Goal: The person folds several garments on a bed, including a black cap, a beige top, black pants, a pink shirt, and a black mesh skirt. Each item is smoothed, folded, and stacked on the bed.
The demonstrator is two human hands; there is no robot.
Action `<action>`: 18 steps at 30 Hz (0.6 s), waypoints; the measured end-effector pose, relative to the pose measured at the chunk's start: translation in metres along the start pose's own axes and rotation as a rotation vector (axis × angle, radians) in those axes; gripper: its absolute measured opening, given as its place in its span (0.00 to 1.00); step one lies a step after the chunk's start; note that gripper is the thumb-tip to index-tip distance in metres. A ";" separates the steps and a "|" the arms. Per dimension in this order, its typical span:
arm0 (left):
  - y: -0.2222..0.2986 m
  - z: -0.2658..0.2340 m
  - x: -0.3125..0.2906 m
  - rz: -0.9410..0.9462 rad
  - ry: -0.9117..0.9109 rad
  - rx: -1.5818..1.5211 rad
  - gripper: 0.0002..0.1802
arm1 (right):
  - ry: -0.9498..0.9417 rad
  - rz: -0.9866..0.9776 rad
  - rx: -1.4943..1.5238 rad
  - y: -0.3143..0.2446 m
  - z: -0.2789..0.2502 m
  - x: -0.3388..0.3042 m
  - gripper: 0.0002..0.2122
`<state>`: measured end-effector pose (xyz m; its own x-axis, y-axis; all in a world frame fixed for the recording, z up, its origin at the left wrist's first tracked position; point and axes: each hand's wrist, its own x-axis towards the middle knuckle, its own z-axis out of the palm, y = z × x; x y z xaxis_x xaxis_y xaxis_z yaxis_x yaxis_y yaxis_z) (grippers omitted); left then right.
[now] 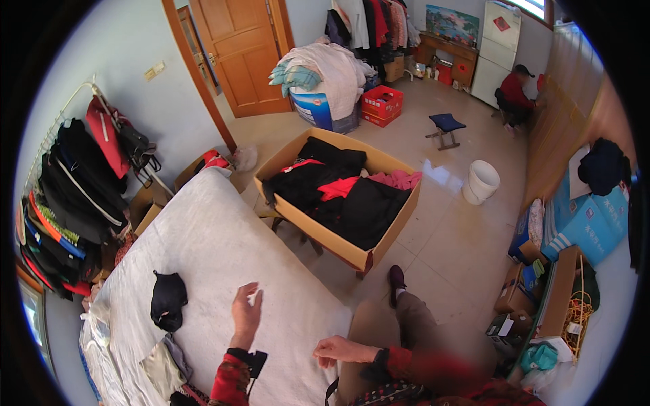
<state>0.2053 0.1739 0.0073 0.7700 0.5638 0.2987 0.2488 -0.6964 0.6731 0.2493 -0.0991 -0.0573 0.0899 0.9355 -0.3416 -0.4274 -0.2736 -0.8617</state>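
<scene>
My left hand (247, 312) hovers over the white-covered bed (223, 237), its fingers apart and slightly bent, with nothing in it. A black strap and a small dark device circle that wrist. My right hand (340, 350) is near the bed's edge by my leg, fingers curled in and no object showing in them. On the bed to the left lies a crumpled black garment (168, 300). Below it are folded grey and beige clothes (164, 362). Ahead, a large cardboard box (308, 233) holds black, red and pink clothes (338, 189).
A rack of hanging clothes (81, 176) lines the left wall. On the floor stand a white bucket (481, 181), a blue folding stool (447, 123) and a red crate (381, 105). Cartons (518, 287) crowd the right side. Another person (517, 95) sits at the far right.
</scene>
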 end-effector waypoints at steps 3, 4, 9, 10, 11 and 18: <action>0.062 0.039 0.033 0.114 -0.075 -0.132 0.10 | 0.046 0.022 0.104 -0.010 -0.025 -0.020 0.13; 0.079 0.052 0.046 0.169 -0.099 -0.148 0.10 | 0.054 0.025 0.171 -0.011 -0.033 -0.025 0.13; 0.138 0.123 0.114 0.360 -0.214 -0.175 0.13 | -0.039 0.105 0.577 -0.004 -0.053 -0.012 0.12; 0.144 0.141 0.126 0.354 -0.238 -0.122 0.17 | -0.065 0.101 0.630 -0.002 -0.056 -0.003 0.12; 0.149 0.159 0.136 0.347 -0.264 -0.069 0.20 | -0.072 0.126 0.695 0.001 -0.059 0.005 0.12; 0.165 0.244 0.174 -0.027 -0.481 0.226 0.47 | -0.048 0.011 0.889 0.002 -0.083 0.024 0.12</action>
<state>0.5235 0.0489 0.0055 0.9308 0.3526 -0.0963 0.3518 -0.7930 0.4974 0.3252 -0.0952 -0.0982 0.0521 0.9476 -0.3151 -0.9699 -0.0271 -0.2419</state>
